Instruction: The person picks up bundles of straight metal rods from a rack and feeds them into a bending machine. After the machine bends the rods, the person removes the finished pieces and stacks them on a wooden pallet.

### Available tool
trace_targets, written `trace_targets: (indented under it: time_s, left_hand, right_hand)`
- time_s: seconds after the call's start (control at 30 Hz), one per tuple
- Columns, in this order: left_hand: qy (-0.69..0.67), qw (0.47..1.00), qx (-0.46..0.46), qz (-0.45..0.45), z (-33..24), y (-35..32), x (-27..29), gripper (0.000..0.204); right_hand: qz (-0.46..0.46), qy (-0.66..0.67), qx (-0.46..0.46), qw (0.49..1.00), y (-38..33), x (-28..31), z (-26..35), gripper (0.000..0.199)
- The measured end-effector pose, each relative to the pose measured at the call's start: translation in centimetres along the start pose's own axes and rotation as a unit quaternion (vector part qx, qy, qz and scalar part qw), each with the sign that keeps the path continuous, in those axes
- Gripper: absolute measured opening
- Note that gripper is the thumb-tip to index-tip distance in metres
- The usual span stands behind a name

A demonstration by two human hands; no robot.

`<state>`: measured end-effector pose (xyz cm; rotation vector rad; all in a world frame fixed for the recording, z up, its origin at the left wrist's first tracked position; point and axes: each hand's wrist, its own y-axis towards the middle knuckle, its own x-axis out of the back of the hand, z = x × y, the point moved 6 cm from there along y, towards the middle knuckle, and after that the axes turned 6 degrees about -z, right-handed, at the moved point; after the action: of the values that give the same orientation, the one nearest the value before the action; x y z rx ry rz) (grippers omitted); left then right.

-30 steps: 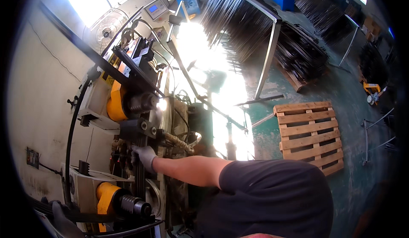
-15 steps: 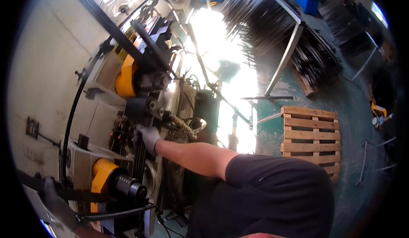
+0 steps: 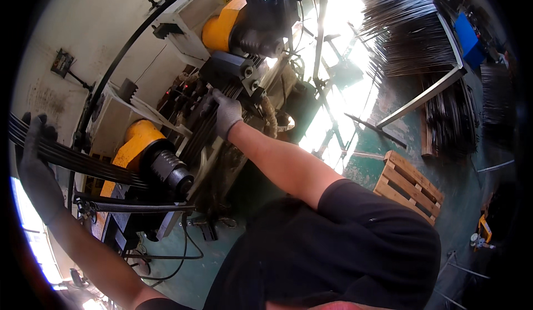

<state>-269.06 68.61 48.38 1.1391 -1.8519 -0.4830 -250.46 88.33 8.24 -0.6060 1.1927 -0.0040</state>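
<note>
My left hand [image 3: 39,168], in a grey glove, is closed round a bundle of long thin black rods [image 3: 91,163] at the far left. The bundle runs right into the near end of a machine, beside a black ridged cylinder [image 3: 171,170] on a yellow bracket [image 3: 135,142]. Farther up, my gloved right hand [image 3: 226,114] grips dark rods [image 3: 201,135] lying between the machine's two ends. Its fingertips are partly lost among the dark parts. Just beyond it sits a dark metal block [image 3: 226,68].
A second yellow bracket [image 3: 221,28] with a ridged cylinder stands farther off. A black hose [image 3: 119,60] arches along the wall side. At right are a wooden pallet [image 3: 410,185] and a metal rack [image 3: 425,96] piled with dark rods. Cables hang by the machine's near end.
The view has swung, so the machine appears shifted right and the pallet lower. My left hand appears higher and farther left, still on the bundle. My right hand stays at the rods in the machine.
</note>
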Motion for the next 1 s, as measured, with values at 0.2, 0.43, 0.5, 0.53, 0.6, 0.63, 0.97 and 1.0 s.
trace_targets:
  time_s: [0.2,0.43,0.5,0.53,0.6,0.63,0.97,1.0]
  left_hand:
    - [0.012,0.999,0.007,-0.035,2.0,1.0,2.4,0.037]
    - [-0.095,0.985,0.143,0.011,5.0,-2.6,1.8,0.038]
    - [-0.124,0.98,0.151,0.036,5.8,-3.5,2.7,0.039]
    - [-0.114,0.982,0.147,0.027,5.8,-4.1,3.1,0.041]
    - [-0.084,0.982,0.165,0.033,5.1,-5.0,3.0,0.041]
    - [-0.068,0.981,0.176,0.038,5.2,-5.0,3.0,0.042]
    - [-0.094,0.973,0.202,0.064,5.3,-4.4,4.0,0.033]
    - [-0.089,0.971,0.209,0.068,5.3,-4.5,3.9,0.032]
  right_hand:
    - [-0.009,-0.028,-0.013,0.999,-0.9,-0.2,0.5,0.015]
    - [-0.007,-0.077,-0.011,0.997,1.2,3.3,0.6,0.018]
    - [0.007,-0.082,-0.011,0.997,1.5,3.7,0.3,0.017]
    - [0.009,-0.085,-0.01,0.996,1.7,4.0,0.1,0.017]
    - [0.013,-0.114,-0.006,0.993,1.4,3.9,0.0,0.018]
    - [0.013,-0.117,-0.009,0.993,1.4,4.0,0.1,0.018]
    - [0.025,-0.061,-0.087,0.994,1.2,4.1,-0.2,0.014]
    - [0.026,-0.061,-0.092,0.994,1.1,4.0,0.0,0.015]
